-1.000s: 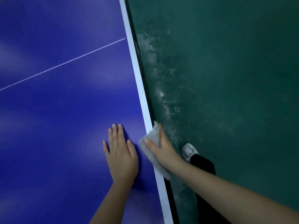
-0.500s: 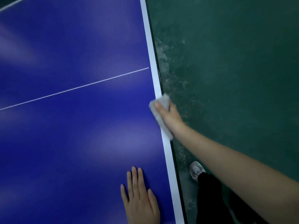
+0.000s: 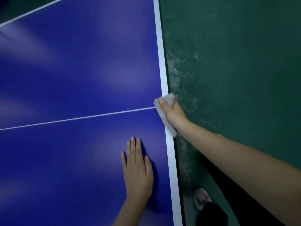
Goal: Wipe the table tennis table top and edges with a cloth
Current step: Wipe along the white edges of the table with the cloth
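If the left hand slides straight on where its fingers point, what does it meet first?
The left hand meets only the white line painted on the table top; beyond it the way looks free.

Your table (image 3: 81, 79) fills the left of the view, with the floor (image 3: 244, 62) to its right. Your left hand (image 3: 138, 173) lies flat on the top, near the right edge (image 3: 169, 152). Ahead of it, your right hand (image 3: 174, 113) grips the cloth (image 3: 169, 126) over that edge, where the line (image 3: 81, 118) crossing the top meets it. Your shoe (image 3: 201, 198) is on the floor beside the table, nearer you than both hands.
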A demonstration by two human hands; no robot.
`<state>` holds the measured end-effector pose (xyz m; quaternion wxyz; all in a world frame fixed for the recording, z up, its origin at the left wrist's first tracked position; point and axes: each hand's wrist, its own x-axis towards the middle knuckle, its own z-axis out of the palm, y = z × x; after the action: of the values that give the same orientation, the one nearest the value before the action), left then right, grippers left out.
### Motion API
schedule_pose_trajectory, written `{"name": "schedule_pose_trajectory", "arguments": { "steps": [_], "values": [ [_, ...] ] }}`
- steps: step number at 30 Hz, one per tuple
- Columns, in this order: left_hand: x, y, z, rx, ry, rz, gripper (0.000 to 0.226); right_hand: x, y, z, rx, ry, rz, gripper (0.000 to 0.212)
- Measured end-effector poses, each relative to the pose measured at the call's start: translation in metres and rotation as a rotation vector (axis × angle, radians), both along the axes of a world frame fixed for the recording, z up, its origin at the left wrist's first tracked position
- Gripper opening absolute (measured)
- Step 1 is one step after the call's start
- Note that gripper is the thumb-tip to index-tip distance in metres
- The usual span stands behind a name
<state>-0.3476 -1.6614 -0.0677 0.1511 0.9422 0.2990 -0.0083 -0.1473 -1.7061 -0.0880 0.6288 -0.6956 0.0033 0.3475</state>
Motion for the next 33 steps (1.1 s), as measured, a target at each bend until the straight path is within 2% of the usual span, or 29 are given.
{"name": "schedule_pose_trajectory", "arguments": {
  "steps": [2, 5, 7, 10, 12, 14, 19, 22, 23, 26, 27, 28, 30, 33],
  "values": [
    [0.052, 0.024, -0.002, -0.006, -0.023, 0.057, 0.051, 0.056, 0.029, 0.006, -0.006, 0.024, 0.004, 0.043],
    [0.122, 0.061, -0.002, -0.003, -0.029, 0.136, 0.051, 0.096, 0.051, 0.011, 0.02, 0.012, -0.037, 0.04],
    [0.161, 0.088, -0.002, -0.005, -0.03, 0.192, 0.05, 0.081, 0.043, 0.004, 0.046, 0.017, -0.079, 0.042],
    [0.206, 0.126, -0.003, 0.023, -0.011, 0.289, 0.051, 0.023, 0.01, -0.001, 0.026, 0.089, -0.013, 0.072],
    [0.226, 0.144, -0.004, 0.035, -0.014, 0.347, 0.05, 0.001, -0.006, -0.004, 0.049, 0.174, 0.044, 0.083],
    [0.237, 0.153, -0.007, 0.063, -0.023, 0.381, 0.051, 0.004, -0.007, -0.01, 0.077, 0.221, 0.084, 0.083],
    [0.241, 0.153, -0.012, 0.093, -0.043, 0.405, 0.051, 0.084, 0.031, -0.01, 0.11, 0.119, 0.086, 0.087],
    [0.241, 0.153, -0.013, 0.098, -0.033, 0.411, 0.051, 0.156, 0.067, -0.008, 0.07, -0.112, 0.077, 0.08],
    [0.242, 0.154, -0.013, 0.098, -0.03, 0.414, 0.051, 0.179, 0.079, -0.006, -0.012, -0.271, 0.13, 0.079],
    [0.241, 0.153, -0.014, 0.099, -0.028, 0.413, 0.052, 0.232, 0.112, -0.003, -0.478, -0.955, 0.416, 0.073],
    [0.241, 0.154, -0.013, 0.098, -0.033, 0.417, 0.052, 0.245, 0.126, 0.0, -0.576, -1.106, 0.523, 0.072],
    [0.24, 0.155, -0.013, 0.096, -0.039, 0.421, 0.052, 0.253, 0.14, 0.003, -0.635, -1.185, 0.625, 0.072],
    [0.24, 0.156, -0.013, 0.09, -0.047, 0.422, 0.052, 0.262, 0.168, 0.011, -0.65, -1.212, 0.783, 0.071],
    [0.24, 0.158, -0.013, 0.086, -0.057, 0.425, 0.052, 0.255, 0.192, 0.017, -0.537, -1.284, 1.018, 0.069]
  ]
}}
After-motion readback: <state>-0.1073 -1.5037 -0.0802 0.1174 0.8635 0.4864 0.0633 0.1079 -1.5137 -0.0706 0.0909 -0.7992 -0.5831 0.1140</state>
